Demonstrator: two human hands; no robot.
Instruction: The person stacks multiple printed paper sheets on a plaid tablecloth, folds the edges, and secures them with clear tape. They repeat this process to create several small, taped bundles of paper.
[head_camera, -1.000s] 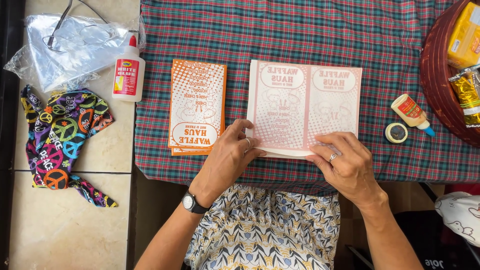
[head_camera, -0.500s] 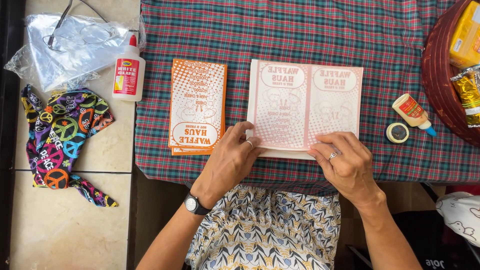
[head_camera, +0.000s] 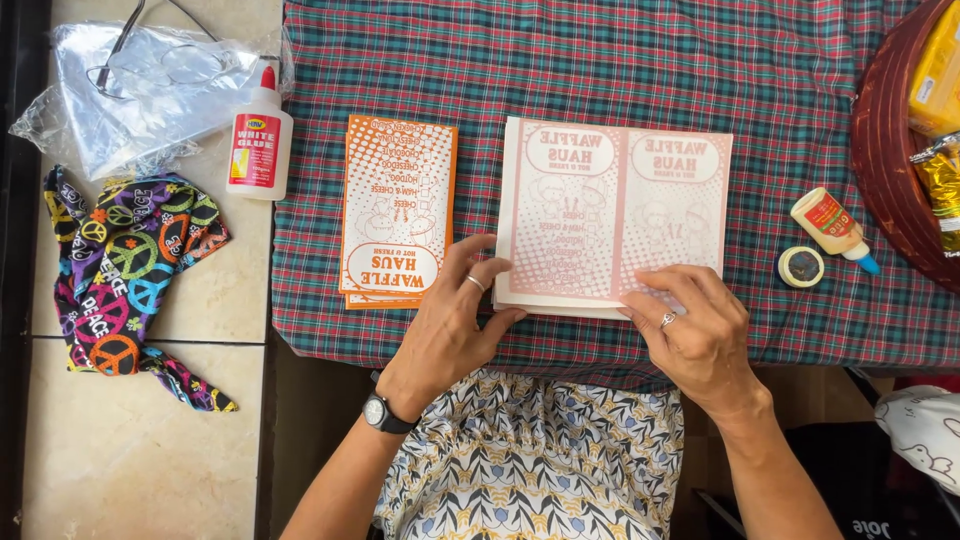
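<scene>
A stack of pale pink printed paper sheets (head_camera: 615, 215) lies on a plaid tablecloth (head_camera: 600, 70). My left hand (head_camera: 450, 325), with a ring and a black wristwatch, rests its fingertips on the stack's lower left corner. My right hand (head_camera: 700, 335), also ringed, presses flat on the stack's lower right edge. Left of the pink stack lies a smaller pile of orange printed folded sheets (head_camera: 397, 210), close to my left thumb and fingers.
A white glue bottle with a red cap (head_camera: 258, 140) stands at the cloth's left edge. A small glue bottle (head_camera: 832, 228) and a round lid (head_camera: 801, 266) lie right. A dark red basket (head_camera: 895, 150) holds packets. A colourful patterned cloth (head_camera: 120, 280) and clear plastic bag (head_camera: 140, 95) lie on tiles.
Both hands shifted only slightly along the lower edge of the pink stack; my left hand's fingers spread a bit at the corner. Nothing else moved.
</scene>
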